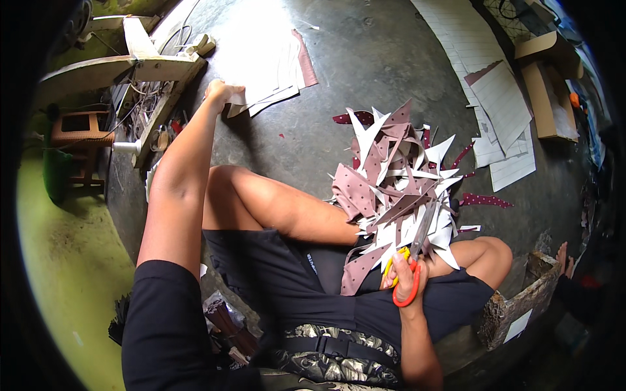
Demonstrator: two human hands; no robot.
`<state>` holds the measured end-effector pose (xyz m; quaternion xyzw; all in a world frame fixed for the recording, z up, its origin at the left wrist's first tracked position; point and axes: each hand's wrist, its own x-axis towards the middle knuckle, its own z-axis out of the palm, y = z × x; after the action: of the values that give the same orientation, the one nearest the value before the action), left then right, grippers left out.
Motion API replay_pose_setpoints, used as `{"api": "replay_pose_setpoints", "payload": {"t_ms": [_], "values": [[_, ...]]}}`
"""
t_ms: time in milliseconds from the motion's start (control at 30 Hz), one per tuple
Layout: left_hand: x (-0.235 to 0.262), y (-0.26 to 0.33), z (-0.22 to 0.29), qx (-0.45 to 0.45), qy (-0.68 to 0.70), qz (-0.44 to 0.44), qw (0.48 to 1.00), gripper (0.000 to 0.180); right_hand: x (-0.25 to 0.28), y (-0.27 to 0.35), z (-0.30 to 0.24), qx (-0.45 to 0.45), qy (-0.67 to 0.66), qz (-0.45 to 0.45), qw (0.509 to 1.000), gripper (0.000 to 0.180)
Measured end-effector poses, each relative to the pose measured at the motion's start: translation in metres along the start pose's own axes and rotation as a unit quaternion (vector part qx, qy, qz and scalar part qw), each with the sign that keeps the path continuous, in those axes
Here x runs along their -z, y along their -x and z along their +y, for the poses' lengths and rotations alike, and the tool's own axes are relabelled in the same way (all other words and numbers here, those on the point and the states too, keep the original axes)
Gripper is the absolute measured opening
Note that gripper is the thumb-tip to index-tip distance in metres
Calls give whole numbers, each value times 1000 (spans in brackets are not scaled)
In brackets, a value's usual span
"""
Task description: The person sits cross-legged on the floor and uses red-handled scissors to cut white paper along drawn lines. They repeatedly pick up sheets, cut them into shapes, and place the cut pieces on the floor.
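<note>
My right hand (409, 274) is closed round the handles of a pair of scissors (426, 228), one handle red and one yellow. The blades point away from me, over a heap of cut scraps (385, 176) in white, dusty pink with dots and dark red with dots. That heap lies on and beyond my crossed legs. My left arm stretches far forward to the left. There my left hand (223, 93) has its fingers closed on the edge of a white sheet (238, 98), beside a stack of white sheets (277, 81) with a pink piece at its edge. Glare washes out part of the stack.
At the left are a wooden frame (163, 68) with cables and a brown stool (81, 127). Long white lined sheets (456, 39) lie at the far right, by an opened cardboard box (551, 98). A worn box (502, 313) stands beside my right knee.
</note>
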<state>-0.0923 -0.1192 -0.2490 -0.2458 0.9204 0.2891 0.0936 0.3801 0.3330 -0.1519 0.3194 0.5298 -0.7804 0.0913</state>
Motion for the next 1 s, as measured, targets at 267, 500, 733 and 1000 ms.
{"api": "replay_pose_setpoints", "payload": {"t_ms": [267,500,733,1000], "values": [[33,46,20,67,369,-213,902,27,5,-2,7,13,18,-2,1000,28],[44,114,14,173,597,-250,742,25,5,0,7,3,37,-2,999,27],[20,150,-9,65,279,-167,943,42,1,2,5,30,71,-20,997,27],[29,127,-19,-128,37,-8,991,46,-1,7,3,32,80,-23,996,27]]}}
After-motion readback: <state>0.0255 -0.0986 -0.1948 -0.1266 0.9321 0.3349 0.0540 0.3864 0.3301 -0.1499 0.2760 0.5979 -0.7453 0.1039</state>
